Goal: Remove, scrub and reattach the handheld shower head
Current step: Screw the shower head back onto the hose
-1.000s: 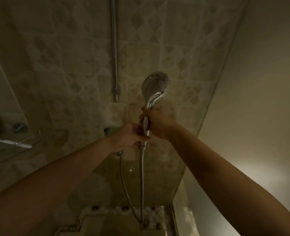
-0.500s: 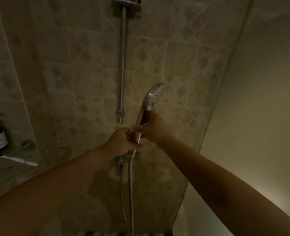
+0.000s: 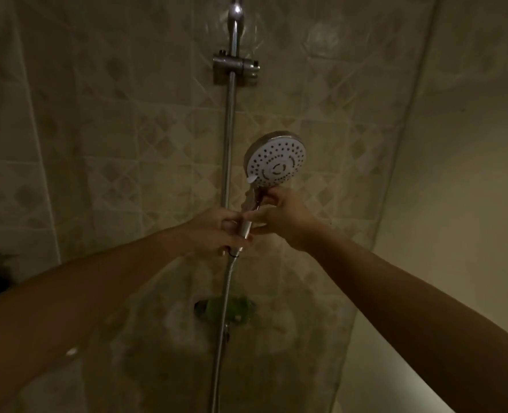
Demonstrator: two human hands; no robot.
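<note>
Currently shower head (image 3: 275, 158) is off its bracket (image 3: 235, 64), below it, beside the rail (image 3: 230, 129). Left hand (image 3: 217, 234) grips the handle base and right hand (image 3: 279, 216) pinches the neck. Probably light, rigid, slick chrome; best held by the handle, with the hose (image 3: 224, 308) tugging.

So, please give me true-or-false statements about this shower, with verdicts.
1. The left hand and right hand both grip the handle of the round chrome shower head. True.
2. Its white nozzle face points away from the camera. False: it faces the camera.
3. It sits in the grey metal bracket above. False: that bracket is empty.
4. The ribbed metal hose hangs down from the handle. True.
</note>
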